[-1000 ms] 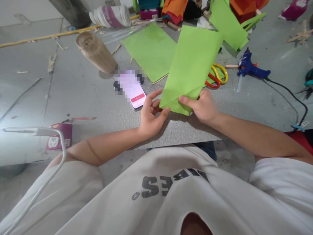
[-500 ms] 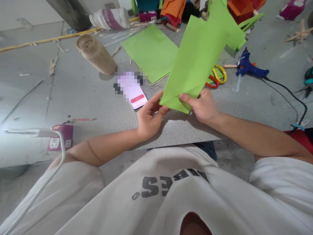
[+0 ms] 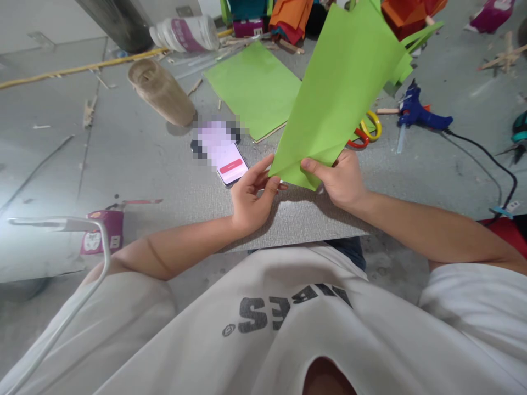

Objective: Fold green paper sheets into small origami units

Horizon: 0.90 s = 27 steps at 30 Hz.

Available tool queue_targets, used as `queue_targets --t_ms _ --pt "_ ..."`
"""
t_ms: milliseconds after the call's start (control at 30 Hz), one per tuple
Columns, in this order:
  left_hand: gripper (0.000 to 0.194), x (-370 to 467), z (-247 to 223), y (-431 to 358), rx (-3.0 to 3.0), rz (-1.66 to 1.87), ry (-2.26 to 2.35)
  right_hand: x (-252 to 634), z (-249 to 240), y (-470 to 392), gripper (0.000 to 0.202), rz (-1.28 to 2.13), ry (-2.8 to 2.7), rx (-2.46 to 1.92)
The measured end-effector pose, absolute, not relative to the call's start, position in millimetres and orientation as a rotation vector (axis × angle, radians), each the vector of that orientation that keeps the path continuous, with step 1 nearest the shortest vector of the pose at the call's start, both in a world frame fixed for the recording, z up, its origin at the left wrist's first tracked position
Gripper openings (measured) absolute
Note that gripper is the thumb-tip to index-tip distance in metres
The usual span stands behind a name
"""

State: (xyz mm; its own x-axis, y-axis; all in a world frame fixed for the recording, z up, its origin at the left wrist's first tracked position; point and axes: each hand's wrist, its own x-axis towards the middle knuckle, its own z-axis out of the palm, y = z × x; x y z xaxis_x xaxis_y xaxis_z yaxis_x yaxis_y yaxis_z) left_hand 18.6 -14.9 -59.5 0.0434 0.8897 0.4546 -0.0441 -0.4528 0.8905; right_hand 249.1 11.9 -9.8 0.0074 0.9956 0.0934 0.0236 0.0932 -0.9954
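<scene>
A long sheet of green paper [image 3: 333, 93] is held up in front of me, tilted, its lower end creased. My right hand [image 3: 343, 178] grips it near the lower right, the thumb pressed on its face and the other fingers behind. At the lower left corner, my left hand [image 3: 255, 195] pinches the edge between thumb and fingers. Just beyond my left hand lies a phone [image 3: 233, 164] with a lit screen. Scissors [image 3: 373, 127] with red and yellow handles rest behind the held sheet, their blades hidden.
More green sheets [image 3: 255, 88] lie flat on the grey table [image 3: 197, 192]. A blue glue gun [image 3: 424, 112] with a black cord is at the right. A tan bottle-shaped object [image 3: 162, 93], a white bottle [image 3: 185, 33] and orange paper [image 3: 290, 16] sit farther back.
The upper part of the green paper has swung slightly and now shows a broader face, covering more of the green pieces behind. Both hands keep their grip almost in place.
</scene>
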Motion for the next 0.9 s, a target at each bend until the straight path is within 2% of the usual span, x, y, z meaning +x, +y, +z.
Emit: queue_targets --t_ms 300,433,533,767,900 --pt "0.067 19 -52 -19 1.429 1.447 0.999 246 -4 10 0.04 1.098 -1.259 -1.165" --pt "0.074 18 -46 -18 1.348 1.332 1.032 247 -2 10 0.05 1.122 -1.284 -1.178" --pt "0.078 17 -39 -15 1.272 1.211 1.014 249 0 11 0.048 1.131 -1.319 -1.181" --pt "0.053 17 -17 -9 1.108 0.941 0.904 251 6 10 0.049 1.207 -1.432 -1.192" --pt "0.048 16 -10 -4 1.125 0.787 0.829 255 5 10 0.047 1.255 -1.489 -1.201"
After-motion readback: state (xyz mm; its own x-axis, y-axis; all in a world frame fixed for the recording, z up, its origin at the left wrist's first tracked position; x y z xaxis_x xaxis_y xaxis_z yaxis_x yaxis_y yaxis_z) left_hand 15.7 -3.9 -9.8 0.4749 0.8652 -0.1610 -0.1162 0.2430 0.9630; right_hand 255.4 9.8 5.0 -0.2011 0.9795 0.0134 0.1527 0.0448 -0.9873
